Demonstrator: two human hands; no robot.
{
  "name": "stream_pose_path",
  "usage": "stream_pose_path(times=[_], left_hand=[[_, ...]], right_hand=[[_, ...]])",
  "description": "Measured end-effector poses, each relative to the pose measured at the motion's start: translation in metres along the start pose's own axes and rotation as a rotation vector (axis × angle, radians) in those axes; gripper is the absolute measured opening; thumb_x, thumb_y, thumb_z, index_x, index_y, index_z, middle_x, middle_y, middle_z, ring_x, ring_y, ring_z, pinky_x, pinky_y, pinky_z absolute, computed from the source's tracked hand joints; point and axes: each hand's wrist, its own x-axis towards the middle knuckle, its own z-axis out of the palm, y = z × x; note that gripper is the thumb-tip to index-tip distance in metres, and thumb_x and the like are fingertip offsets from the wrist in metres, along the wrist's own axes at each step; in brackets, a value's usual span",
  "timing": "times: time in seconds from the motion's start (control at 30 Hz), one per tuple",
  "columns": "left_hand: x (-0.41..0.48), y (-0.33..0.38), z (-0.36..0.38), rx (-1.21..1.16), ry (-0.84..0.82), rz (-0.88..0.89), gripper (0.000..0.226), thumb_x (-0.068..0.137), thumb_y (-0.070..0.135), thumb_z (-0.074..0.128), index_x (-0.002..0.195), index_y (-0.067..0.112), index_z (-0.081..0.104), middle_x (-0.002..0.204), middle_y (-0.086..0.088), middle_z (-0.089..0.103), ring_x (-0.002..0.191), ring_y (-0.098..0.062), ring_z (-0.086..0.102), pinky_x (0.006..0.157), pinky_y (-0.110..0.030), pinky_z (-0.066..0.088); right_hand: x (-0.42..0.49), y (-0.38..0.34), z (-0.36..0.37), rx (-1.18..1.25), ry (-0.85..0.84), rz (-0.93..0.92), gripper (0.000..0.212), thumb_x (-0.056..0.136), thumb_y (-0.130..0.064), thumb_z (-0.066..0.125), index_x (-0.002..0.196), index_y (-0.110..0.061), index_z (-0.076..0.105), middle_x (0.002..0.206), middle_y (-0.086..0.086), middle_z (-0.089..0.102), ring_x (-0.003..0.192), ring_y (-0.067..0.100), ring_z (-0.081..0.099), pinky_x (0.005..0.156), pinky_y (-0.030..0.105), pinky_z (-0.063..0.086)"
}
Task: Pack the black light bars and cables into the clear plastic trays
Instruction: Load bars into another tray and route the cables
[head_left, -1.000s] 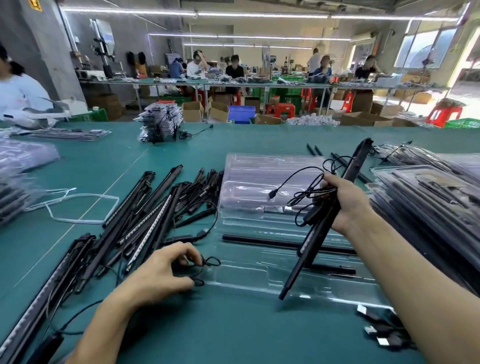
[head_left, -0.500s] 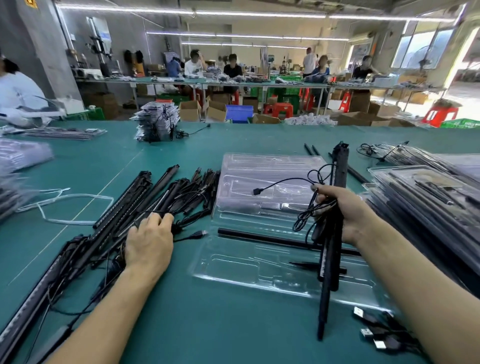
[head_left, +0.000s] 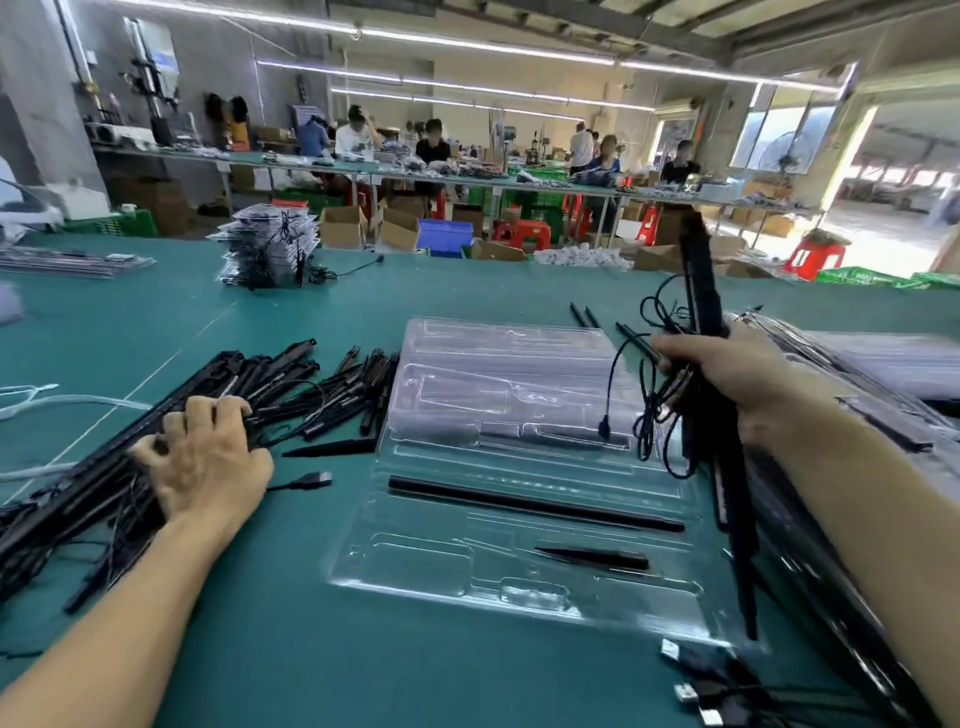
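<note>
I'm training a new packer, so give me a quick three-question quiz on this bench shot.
1. True or false: the right hand grips a light bar and its cable.
2. The left hand is on: A the front clear tray; B the pile of bars; C the light bar.
3. How many long bars lie in that tray?
Key: 1 true; 2 B; 3 one.

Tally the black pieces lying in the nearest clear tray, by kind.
Long black bar: 1
Short tapered black piece: 1
Total: 2
</note>
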Motion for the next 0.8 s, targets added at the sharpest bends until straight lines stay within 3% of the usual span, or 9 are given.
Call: stream_pose_path(times=[0.13,0.27,0.3,0.37,0.43,0.5,0.57,0.63,0.8], left_hand=[[0.000,0.008,-0.012,-0.004,-0.272,-0.115,0.039,0.074,0.049,0.066,0.107,0.033,0.053,0.127,0.000,0.041,0.125,-0.027,0.033,0.109,-0.071,0.006],[-0.002,0.012,-0.021,0.024,-0.505,-0.077,0.051,0.081,0.060,0.051,0.128,0.039,0.049,0.149,0.003,0.032,0.141,-0.025,0.020,0.105,-0.077,-0.007],[-0.005,0.013,-0.023,0.050,-0.460,-0.035,0.052,0.080,0.057,0.058,0.127,0.037,0.050,0.148,0.001,0.033,0.140,-0.026,0.023,0.107,-0.076,-0.004],[-0.013,0.013,-0.027,0.143,-0.187,0.150,0.046,0.072,0.034,0.078,0.114,0.027,0.061,0.127,-0.006,0.047,0.120,-0.031,0.041,0.105,-0.065,0.022],[-0.020,0.013,-0.029,0.157,0.024,0.352,0.034,0.066,0.006,0.079,0.095,0.016,0.066,0.094,-0.009,0.057,0.086,-0.032,0.055,0.080,-0.048,0.045],[-0.026,0.017,-0.033,0.134,-0.105,0.354,0.025,0.078,0.004,0.068,0.095,0.021,0.063,0.083,-0.006,0.066,0.072,-0.030,0.062,0.065,-0.038,0.051],[-0.029,0.024,-0.035,0.070,-0.296,0.187,0.020,0.084,0.025,0.060,0.102,0.033,0.055,0.090,-0.002,0.066,0.078,-0.028,0.060,0.068,-0.032,0.045],[-0.028,0.029,-0.039,-0.057,-0.379,0.050,0.023,0.081,0.048,0.059,0.100,0.039,0.049,0.091,-0.001,0.059,0.081,-0.028,0.052,0.072,-0.033,0.039],[-0.038,0.052,-0.045,-0.383,-0.345,0.016,0.018,0.076,0.048,0.041,0.082,0.035,0.052,0.075,0.010,0.063,0.069,-0.021,0.059,0.068,-0.034,0.046]], right_hand=[[0.001,-0.007,0.025,-0.748,0.182,-0.545,0.025,0.089,-0.015,0.064,0.069,-0.021,0.050,0.061,0.000,0.055,0.052,0.019,0.054,0.048,0.026,0.041],[-0.014,0.016,0.069,-1.110,0.096,-0.687,0.005,0.091,-0.019,0.057,0.097,-0.020,0.058,0.073,0.003,0.059,0.066,0.029,0.059,0.057,0.033,0.048],[-0.020,0.028,0.081,-1.187,0.026,-0.686,0.010,0.091,-0.017,0.055,0.100,-0.021,0.057,0.076,0.004,0.059,0.071,0.031,0.061,0.059,0.036,0.048],[-0.031,0.052,0.103,-1.319,-0.117,-0.688,0.020,0.088,-0.009,0.053,0.104,-0.021,0.054,0.085,0.007,0.063,0.081,0.034,0.064,0.060,0.036,0.042],[-0.036,0.073,0.115,-1.395,-0.217,-0.669,0.029,0.087,-0.004,0.052,0.110,-0.020,0.051,0.095,0.008,0.065,0.088,0.035,0.064,0.061,0.035,0.036],[-0.038,0.090,0.120,-1.391,-0.280,-0.632,0.027,0.088,-0.008,0.054,0.112,-0.020,0.048,0.097,0.009,0.064,0.091,0.035,0.063,0.063,0.035,0.035],[-0.036,0.099,0.121,-1.353,-0.325,-0.614,0.020,0.092,-0.027,0.057,0.109,-0.021,0.046,0.098,0.008,0.063,0.092,0.035,0.063,0.063,0.035,0.038],[-0.033,0.105,0.121,-1.325,-0.378,-0.595,0.033,0.091,-0.046,0.058,0.111,-0.024,0.045,0.105,0.005,0.063,0.098,0.032,0.062,0.066,0.037,0.042],[-0.030,0.112,0.112,-1.248,-0.507,-0.501,0.071,0.081,-0.060,0.063,0.140,-0.032,0.036,0.131,0.001,0.051,0.123,0.026,0.048,0.097,0.041,0.045]])
